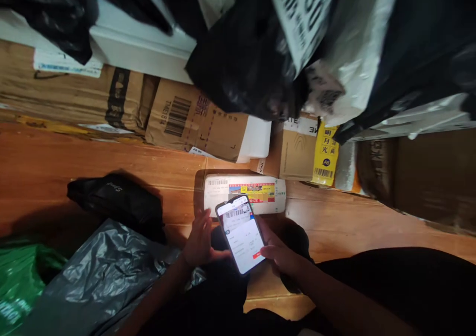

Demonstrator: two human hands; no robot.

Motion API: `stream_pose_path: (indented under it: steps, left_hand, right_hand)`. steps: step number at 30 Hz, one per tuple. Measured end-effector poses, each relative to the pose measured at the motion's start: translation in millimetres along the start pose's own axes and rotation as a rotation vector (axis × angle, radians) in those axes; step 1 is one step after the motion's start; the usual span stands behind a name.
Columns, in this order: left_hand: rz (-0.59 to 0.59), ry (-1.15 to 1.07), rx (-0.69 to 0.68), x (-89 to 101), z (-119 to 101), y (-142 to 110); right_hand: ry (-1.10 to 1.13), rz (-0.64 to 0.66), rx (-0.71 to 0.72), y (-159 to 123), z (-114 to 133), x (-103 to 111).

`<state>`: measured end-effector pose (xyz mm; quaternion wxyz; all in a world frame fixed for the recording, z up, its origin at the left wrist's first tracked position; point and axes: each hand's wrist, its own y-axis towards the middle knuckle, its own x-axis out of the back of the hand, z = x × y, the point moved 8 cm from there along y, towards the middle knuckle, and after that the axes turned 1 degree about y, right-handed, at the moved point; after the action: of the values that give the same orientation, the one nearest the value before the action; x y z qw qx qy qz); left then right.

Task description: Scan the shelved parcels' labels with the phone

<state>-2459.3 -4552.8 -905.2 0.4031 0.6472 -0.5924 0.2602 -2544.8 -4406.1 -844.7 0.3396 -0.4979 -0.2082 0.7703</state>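
Note:
A lit smartphone (241,237) is held over the floor in my right hand (278,252). My right thumb lies on the lower right of its screen, by a red button. The screen shows a barcode picture above lines of text. At the phone's left side is my left hand (201,239), open, with its thumb apart from the fingers and pointing at the phone's edge; I cannot tell whether it touches. Just beyond the phone lies a white package (215,195) with a barcode and a colourful printed label, partly hidden by the phone.
Cardboard boxes (223,133) line the far side, with black plastic bags (241,63) piled above them. A yellow-labelled parcel (325,155) stands at the right. A black pouch (119,197), a grey plastic bag (104,271) and a green bag (22,276) lie at the left on the wood-look floor (178,172).

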Motion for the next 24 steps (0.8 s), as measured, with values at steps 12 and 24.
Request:
stream_pose_path:
  steps: [12,24]
  left_hand:
    - [0.864,0.313,-0.059,-112.8,-20.3,137.1]
    - [1.097,0.115,-0.119,-26.2,-138.3,149.2]
  right_hand:
    - [0.241,-0.023,0.323,-155.3,122.9,-3.1]
    - [0.364,-0.032,0.498,-218.6,148.2,16.2]
